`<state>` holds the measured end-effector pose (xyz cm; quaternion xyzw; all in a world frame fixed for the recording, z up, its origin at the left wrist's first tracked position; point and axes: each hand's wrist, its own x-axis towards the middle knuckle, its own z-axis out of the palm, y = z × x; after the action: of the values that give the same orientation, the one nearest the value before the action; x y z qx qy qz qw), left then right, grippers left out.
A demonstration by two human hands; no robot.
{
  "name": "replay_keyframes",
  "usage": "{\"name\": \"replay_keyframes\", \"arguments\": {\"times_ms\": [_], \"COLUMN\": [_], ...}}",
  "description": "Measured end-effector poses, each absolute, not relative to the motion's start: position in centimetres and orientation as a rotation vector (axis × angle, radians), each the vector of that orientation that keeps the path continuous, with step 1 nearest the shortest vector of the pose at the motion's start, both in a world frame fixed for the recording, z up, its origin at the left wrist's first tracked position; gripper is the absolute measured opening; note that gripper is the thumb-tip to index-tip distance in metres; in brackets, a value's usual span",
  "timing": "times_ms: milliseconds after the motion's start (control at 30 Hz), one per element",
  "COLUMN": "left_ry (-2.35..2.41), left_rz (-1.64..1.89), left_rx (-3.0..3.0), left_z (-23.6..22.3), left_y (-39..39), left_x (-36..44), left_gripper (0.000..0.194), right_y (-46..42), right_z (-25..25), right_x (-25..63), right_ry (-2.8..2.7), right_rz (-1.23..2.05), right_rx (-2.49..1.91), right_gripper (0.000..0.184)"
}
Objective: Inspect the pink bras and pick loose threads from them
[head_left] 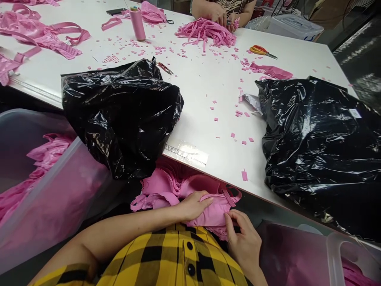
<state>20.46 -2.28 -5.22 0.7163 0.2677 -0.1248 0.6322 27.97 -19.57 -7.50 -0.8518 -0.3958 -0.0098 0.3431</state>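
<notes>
Your left hand (195, 206) lies flat on a stack of pink bras (184, 190) in your lap, just under the edge of the white table (202, 87); its fingers curl lightly over the top cup, pressing rather than gripping. Your right hand (244, 234) sits at the right side of the same stack, thumb and fingertips pinched narrow on the fabric edge.

On the table just above the stack lies a taped ruler (186, 152). A black bag (122, 115) slumps over the table edge to the left of it, and a second black bag (321, 151) covers the right end. Pink scraps (238, 115) are scattered between the two.

A clear bin (44, 186) with pink fabric stands at your left, and another bin (327, 258) at your right.

Farther off, a thread cone (137, 24) stands upright, yellow-handled scissors (262, 51) lie near the far edge, and a co-worker's hands (223, 18) rest on a heap of pink straps (206, 32).
</notes>
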Motion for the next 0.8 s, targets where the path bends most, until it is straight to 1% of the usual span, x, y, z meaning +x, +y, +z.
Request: {"name": "replay_keyframes", "arguments": {"times_ms": [133, 267, 333, 500, 600, 667, 800], "left_ry": [0.598, 0.539, 0.531, 0.573, 0.564, 0.486, 0.278], "left_rz": [-0.252, -0.253, -0.31, -0.301, -0.244, -0.245, -0.389], "left_rx": [1.619, 1.577, 1.562, 1.612, 1.68, 1.707, 1.904], "left_z": [-5.4, -5.6, -5.6, -5.8, -5.8, -5.2, -2.6], "left_y": [-1.8, -1.1, -0.8, -0.9, -1.5, -1.9, -0.9], "left_x": [20.4, 20.1, 19.8, 19.7, 19.7, 19.6, 19.1], "left_gripper": [0.035, 0.036, 0.035, 0.049, 0.042, 0.037, 0.047], "right_y": [-19.6, -19.6, -19.5, -19.7, -20.2, -20.7, -22.0], "right_z": [-7.0, -6.6, -6.6, -6.3, -6.3, -6.5, -7.7], "right_x": [28.3, 28.7, 28.9, 29.3, 29.6, 29.8, 30.6], "right_ry": [-0.935, -0.536, -0.45, -0.442, -0.454, -0.463, -0.415], "right_rz": [0.075, 0.344, 0.452, 0.618, 0.702, 0.779, 0.891], "right_rx": [-2.185, -2.135, -2.075, -1.954, -1.927, -1.939, -1.911], "right_gripper": [0.019, 0.028, 0.031, 0.03, 0.033, 0.031, 0.033]}}
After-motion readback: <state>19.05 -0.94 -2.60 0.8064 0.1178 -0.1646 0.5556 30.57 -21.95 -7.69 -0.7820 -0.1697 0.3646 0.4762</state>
